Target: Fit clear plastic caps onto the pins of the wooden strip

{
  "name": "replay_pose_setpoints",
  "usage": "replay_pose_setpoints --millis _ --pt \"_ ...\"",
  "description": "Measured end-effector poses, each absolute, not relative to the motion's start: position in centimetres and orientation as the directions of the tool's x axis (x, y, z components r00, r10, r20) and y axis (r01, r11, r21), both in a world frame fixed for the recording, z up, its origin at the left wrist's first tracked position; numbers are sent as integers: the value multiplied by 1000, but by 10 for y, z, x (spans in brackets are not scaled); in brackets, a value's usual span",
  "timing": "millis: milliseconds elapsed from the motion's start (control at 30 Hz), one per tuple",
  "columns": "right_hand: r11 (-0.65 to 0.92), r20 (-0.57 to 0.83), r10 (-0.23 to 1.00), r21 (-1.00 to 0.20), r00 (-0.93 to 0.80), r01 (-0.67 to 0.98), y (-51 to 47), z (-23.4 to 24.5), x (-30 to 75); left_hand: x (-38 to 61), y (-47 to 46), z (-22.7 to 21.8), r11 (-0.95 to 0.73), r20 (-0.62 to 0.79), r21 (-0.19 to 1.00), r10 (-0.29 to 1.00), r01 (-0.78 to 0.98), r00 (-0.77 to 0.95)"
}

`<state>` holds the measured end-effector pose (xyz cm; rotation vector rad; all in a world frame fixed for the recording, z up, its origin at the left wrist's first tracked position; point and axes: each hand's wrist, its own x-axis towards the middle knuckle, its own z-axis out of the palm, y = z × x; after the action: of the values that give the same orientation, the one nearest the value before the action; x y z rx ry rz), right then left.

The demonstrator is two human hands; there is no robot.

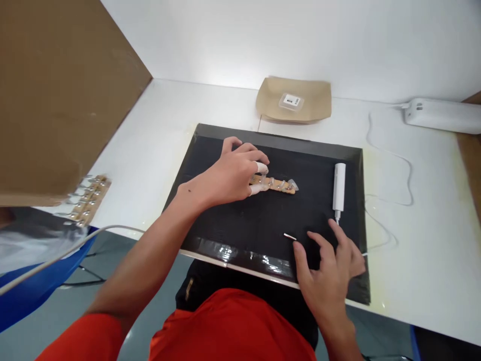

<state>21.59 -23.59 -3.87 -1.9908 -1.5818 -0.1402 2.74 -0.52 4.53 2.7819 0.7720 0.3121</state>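
Note:
My left hand (240, 168), with white covers on thumb and index finger, reaches over a black mat (240, 220). Those two fingertips close around the left part of a narrow tan strip (277, 184), which carries small shiny round pieces and clear plastic bits. Part of the strip is hidden under the hand. My right hand (328, 265) rests at the mat's lower right, fingers spread and holding nothing. Just beyond its thumb tip lies a small thin silver piece (289, 236). A white cylindrical device (339, 187) with a cable lies above its fingers.
Behind the mat stands a brown paper tray (315, 100) holding a small clear labelled box (291, 102). A white power strip (443, 114) is at the back right. Tan strips with metal pieces (88, 200) lie at the left edge beside a brown board (67, 100).

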Motion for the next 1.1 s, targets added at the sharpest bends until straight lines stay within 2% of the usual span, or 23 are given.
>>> replay_pose_setpoints --millis 267,567,1100 --pt "-148 344 895 -373 284 916 -236 -31 217 31 1 39 -815 97 289 547 502 832" --pt "-138 338 899 -386 279 912 -235 -27 217 31 1 36 -811 91 271 558 519 825" --pt "-123 333 901 -420 279 899 -235 -28 218 29 -2 34 -795 104 323 568 513 816"
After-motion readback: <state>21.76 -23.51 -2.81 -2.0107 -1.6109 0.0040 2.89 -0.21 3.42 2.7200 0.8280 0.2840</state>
